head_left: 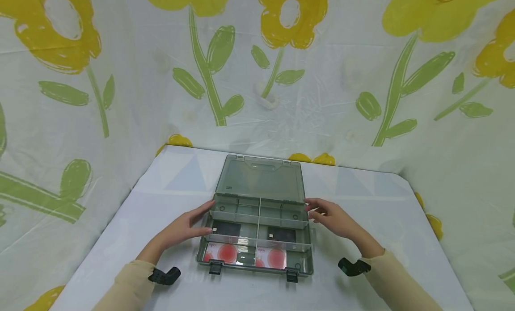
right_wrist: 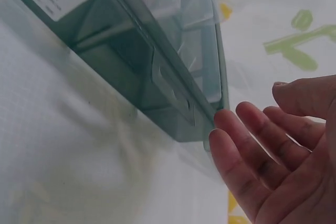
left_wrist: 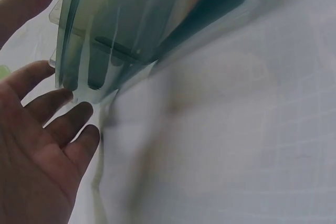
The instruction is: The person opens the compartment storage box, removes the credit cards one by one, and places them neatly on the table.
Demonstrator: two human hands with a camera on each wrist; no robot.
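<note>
- The translucent organizer box is lying open on the counter, between the hands.
- The left hand and right hand are flanking it released, fingers loose, gripping nothing; the views are leaving fingertip contact uncertain.
- It is looking light, stiff, smooth, perhaps brittle; the outer side walls are offering the surest hold, the hinged lid a poor one.
- Latches are facing the person, the lid is pointing away; the base's long axis is apparently running left to right.

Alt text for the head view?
Open, divided grey box on a pale table, lid folded back, left hand and right hand at its sides. Two black cards lie in the middle row, two red-patterned cards in the front row.
</note>
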